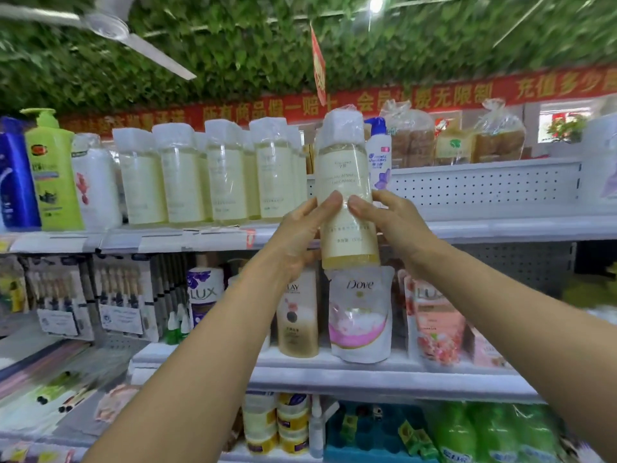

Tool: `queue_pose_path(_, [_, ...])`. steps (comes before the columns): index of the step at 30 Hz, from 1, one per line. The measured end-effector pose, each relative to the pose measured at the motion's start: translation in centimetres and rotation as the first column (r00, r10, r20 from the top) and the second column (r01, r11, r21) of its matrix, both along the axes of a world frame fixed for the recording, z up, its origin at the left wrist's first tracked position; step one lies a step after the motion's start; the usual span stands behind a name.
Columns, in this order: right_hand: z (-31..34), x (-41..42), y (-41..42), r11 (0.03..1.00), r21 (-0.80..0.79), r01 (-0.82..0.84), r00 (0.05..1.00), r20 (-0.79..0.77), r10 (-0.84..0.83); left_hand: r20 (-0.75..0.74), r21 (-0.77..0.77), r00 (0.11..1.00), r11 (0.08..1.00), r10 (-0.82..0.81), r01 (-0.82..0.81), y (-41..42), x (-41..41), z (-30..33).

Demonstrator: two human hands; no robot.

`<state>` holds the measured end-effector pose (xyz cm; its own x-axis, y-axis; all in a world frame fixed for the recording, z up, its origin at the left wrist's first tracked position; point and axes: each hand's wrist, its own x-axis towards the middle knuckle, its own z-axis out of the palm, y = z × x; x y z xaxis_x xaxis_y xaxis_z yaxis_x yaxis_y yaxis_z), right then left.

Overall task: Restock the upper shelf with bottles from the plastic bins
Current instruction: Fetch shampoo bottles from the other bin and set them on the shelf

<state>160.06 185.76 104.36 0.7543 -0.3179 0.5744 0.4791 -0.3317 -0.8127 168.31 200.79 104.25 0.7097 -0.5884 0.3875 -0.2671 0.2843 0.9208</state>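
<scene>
Ceiling fan (110, 26) at 11 o'clock. Red banner (434, 98) across 1 o'clock. Dove refill pouch (360, 315) at centre. Green bottles (484, 432) at 5 o'clock.

One head-worn wide-angle view looks forward and slightly upward from close before a white metal upper shelf (484, 225), whose edge crosses mid-frame. The leaf-covered green ceiling (233, 55) fills the top, and lower shelves drop away at the bottom. Both bare forearms reach in from the near edge toward the centre. Straight lines bow at the edges.
</scene>
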Motion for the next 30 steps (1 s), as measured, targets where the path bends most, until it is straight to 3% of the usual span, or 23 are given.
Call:
queue_pose_path(8, [5.9, 5.4, -1.8, 0.998, -0.052, 0.047, 0.997, 0.058, -0.044, 0.066, -0.029, 0.997, 0.999, 0.043, -0.041, -2.4, 5.3, 6.3])
queue_pose_path(20, [8.0, 11.5, -3.8, 0.993, -0.114, 0.019, 0.998, 0.063, -0.012, 0.178, -0.029, 0.984, 0.999, 0.023, -0.018, -5.0, 11.9, 8.3])
queue_pose_path(30, [6.0, 14.0, -5.0, 0.997, -0.07, 0.035, 0.993, -0.113, -0.043, 0.143, 0.029, 0.989, 0.999, 0.033, -0.037, -6.5, 14.3, 6.1])
